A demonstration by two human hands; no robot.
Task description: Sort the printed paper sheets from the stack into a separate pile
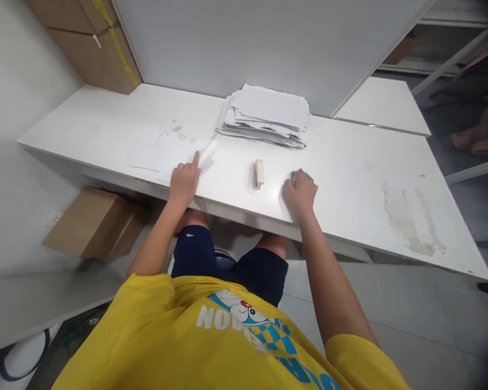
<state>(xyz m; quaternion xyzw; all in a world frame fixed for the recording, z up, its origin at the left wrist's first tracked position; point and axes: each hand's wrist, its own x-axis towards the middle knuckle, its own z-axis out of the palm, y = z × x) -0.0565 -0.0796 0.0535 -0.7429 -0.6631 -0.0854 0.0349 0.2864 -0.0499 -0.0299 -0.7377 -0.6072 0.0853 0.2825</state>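
The small cream plastic stapler [259, 173] lies on the white desk [350, 179] between both hands, its long axis pointing away, nearer the right hand [300, 192]. That hand is curled; I cannot tell whether it holds anything. The left hand [184, 181] presses one finger on a loose white paper sheet [158, 149].

Paper stack [264, 116] at desk [350, 179] rear, cardboard box [93, 219] below L.
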